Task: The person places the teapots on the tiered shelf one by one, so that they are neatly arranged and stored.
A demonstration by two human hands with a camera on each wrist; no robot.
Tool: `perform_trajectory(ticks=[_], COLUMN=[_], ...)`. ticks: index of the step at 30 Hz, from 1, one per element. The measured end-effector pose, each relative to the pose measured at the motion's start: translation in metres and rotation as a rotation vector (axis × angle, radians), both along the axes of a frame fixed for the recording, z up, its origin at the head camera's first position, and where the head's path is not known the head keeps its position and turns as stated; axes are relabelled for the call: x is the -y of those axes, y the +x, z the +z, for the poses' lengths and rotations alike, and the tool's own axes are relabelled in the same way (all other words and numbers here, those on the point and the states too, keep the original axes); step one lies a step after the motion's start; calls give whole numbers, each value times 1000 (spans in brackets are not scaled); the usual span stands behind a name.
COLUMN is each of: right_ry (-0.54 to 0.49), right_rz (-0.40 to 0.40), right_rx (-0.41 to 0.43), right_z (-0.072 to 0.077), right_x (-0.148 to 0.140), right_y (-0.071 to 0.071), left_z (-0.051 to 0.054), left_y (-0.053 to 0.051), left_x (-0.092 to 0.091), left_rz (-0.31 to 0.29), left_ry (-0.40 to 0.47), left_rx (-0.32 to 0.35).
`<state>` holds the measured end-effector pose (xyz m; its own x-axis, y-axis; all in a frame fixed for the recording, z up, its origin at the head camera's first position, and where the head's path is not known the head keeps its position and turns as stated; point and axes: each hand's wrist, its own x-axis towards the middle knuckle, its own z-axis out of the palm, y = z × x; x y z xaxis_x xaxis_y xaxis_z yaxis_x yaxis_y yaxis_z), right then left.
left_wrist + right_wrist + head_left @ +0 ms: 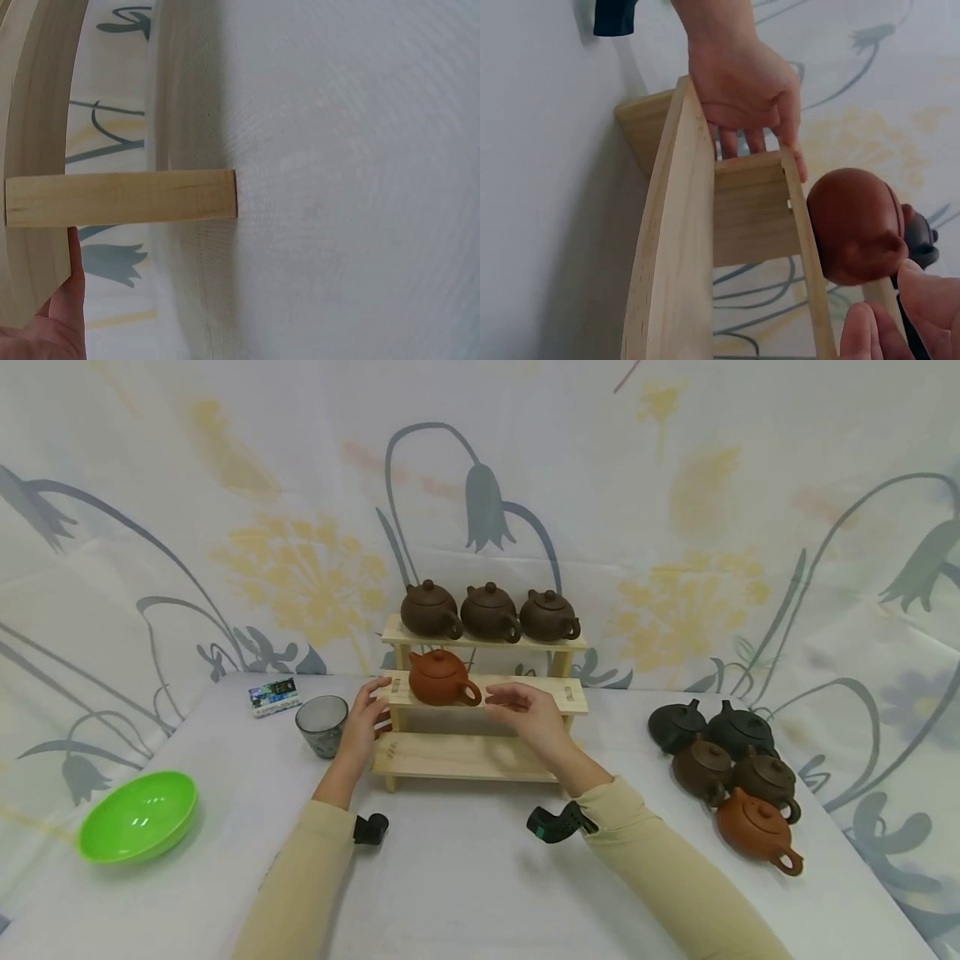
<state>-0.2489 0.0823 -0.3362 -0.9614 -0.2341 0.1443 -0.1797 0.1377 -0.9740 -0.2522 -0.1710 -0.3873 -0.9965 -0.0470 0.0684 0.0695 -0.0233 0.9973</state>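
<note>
A reddish-brown teapot (437, 677) sits upright on the middle tier of a wooden stepped rack (465, 752), its handle toward the right. My left hand (363, 727) is at the left end of that tier, its fingers touching the wood; the right wrist view shows some fingers partly hidden behind the end piece. Just right of the teapot's handle, my right hand (525, 706) hovers with loosely bent fingers and nothing between them. In the right wrist view, its thumb and fingertips (930, 300) lie close by the teapot (855, 225). Dark brown teapots (489, 612) line the top tier.
Several black, brown and reddish teapots (753, 827) cluster on the table at right. Left of the rack stand a grey glass cup (322, 727) and a small patterned box (273, 697). A green bowl (138, 818) lies farther left. Patterned cloth (480, 460) hangs behind.
</note>
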Motion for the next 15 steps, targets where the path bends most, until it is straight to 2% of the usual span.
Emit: perform_trajectory(ticks=[8,15], right_ry=[11,-39], right_rz=[-24,-77], right_rx=[-1,-5], right_z=[0,1], right_x=[-33,-64], right_y=[14,25], left_z=[0,1], left_y=[0,1], left_x=[0,0], left_rz=[1,-1], left_ry=[4,3], left_rx=[3,6])
